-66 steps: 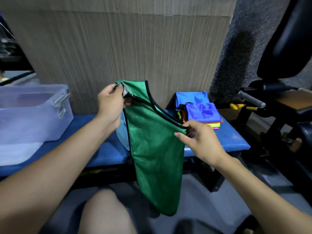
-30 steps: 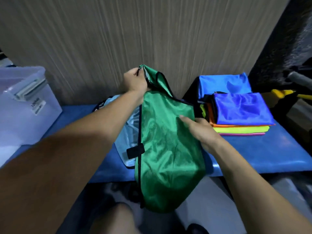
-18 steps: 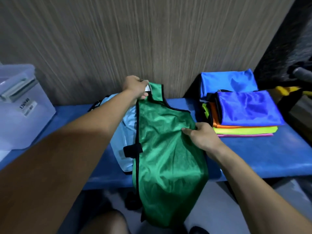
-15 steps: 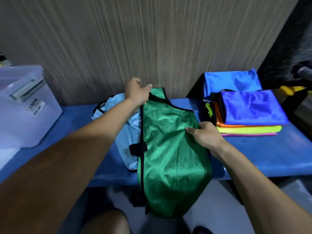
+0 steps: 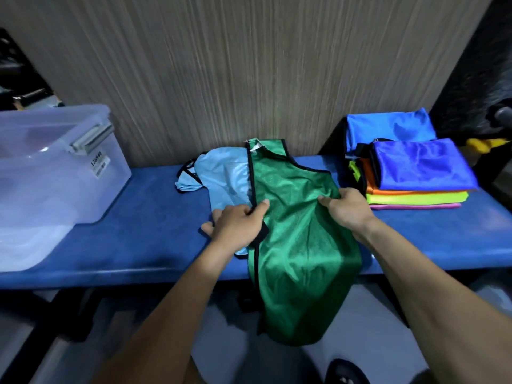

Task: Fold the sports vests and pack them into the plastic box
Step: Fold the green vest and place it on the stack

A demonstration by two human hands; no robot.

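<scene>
Sliding left hand (image 5: 238,221) down green vest (image 5: 296,231)

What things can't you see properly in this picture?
- Head view: light blue vest, partly hidden under the green vest.
- Plastic box: cut off by the left edge; its label is too small to read.
- Left hand: fingertips hidden by its knuckles.

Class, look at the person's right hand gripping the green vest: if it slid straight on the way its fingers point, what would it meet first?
The right hand points left across the green vest, so it would probably meet the left hand at the vest's black-trimmed edge; depth looks similar.
</scene>
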